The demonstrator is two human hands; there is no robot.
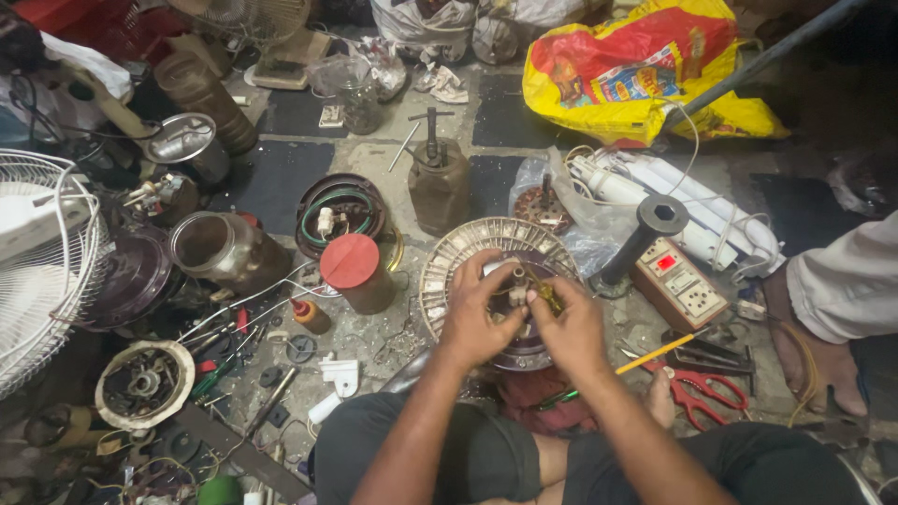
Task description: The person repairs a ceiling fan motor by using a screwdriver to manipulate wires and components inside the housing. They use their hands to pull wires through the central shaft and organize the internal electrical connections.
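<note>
A round fan motor stator (458, 245) with slotted metal laminations lies on the floor in front of my knees. My left hand (475, 313) grips its centre hub and shaft from the left. My right hand (566, 323) pinches a thin brass-coloured tool or wire (544, 292) against the same hub. Both hands meet over the middle of the stator, covering its near half.
Red-handled scissors (697, 388), a yellow pencil (658, 353) and a socket test board (678, 281) lie to the right. A red-lidded can (354, 269), an oil can (436, 182), a white fan guard (42, 271) and a yellow-red bag (636, 65) surround me. Another person's foot (823, 360) rests at the right.
</note>
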